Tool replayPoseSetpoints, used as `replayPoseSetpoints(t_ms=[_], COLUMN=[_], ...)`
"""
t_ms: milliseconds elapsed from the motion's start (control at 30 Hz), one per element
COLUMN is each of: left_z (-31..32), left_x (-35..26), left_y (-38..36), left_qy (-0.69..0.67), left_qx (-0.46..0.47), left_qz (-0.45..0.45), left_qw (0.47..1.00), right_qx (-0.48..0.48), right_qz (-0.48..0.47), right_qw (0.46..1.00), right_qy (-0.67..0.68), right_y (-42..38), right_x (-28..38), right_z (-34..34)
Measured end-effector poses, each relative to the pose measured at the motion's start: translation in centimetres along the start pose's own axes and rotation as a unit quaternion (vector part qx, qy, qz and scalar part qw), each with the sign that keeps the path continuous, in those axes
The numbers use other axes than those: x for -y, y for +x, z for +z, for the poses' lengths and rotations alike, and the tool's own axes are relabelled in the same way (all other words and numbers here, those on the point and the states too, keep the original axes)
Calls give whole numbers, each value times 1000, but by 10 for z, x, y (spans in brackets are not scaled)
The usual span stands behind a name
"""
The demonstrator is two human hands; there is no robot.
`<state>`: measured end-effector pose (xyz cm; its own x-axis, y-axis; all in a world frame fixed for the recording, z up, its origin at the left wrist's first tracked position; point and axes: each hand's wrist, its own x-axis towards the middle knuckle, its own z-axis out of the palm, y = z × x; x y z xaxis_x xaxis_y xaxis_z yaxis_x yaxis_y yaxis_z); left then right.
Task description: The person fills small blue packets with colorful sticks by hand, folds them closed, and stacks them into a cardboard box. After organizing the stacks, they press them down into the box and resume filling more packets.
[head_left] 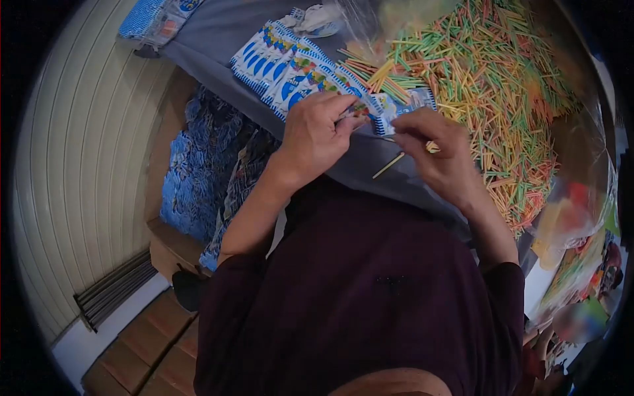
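My left hand [317, 135] is closed, thumb and forefinger pinched at the near end of a small blue and white printed packet [383, 117]. My right hand [439, 152] is curled at the packet's other side, with the ends of some thin yellow sticks [432, 146] showing out of its fingers. One more yellow stick [388, 165] slants just below the two hands. Beyond my left hand, similar packets [281, 69] lie overlapping in a row on the grey cloth [221, 33]. A large heap of thin green, yellow and orange sticks [489, 86] spreads beyond my right hand.
A cardboard box [175, 241] full of blue packets [205, 171] stands below the table's left side. Clear plastic film [360, 23] lies at the back. A bundle of packets [158, 23] is at the far left corner. Brown cartons [135, 343] sit on the floor.
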<state>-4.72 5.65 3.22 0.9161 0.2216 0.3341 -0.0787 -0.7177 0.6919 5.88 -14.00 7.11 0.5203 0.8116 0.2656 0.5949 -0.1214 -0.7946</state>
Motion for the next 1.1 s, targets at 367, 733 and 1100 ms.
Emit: replayPoseSetpoints(t_ms=[367, 733, 1100], left_z=[-93, -113, -104], left_x=[97, 143, 88], left_y=[40, 108, 82], left_qy=[198, 6, 44], left_qx=[-146, 219, 229], left_qz=[28, -222, -203], left_qw=[969, 950, 951], right_qx=[135, 128, 128], right_qz=[38, 52, -38], right_qw=[990, 985, 984], right_qy=[-27, -108, -119], right_y=[34, 49, 68], right_x=[4, 11, -9], right_z=[70, 85, 98])
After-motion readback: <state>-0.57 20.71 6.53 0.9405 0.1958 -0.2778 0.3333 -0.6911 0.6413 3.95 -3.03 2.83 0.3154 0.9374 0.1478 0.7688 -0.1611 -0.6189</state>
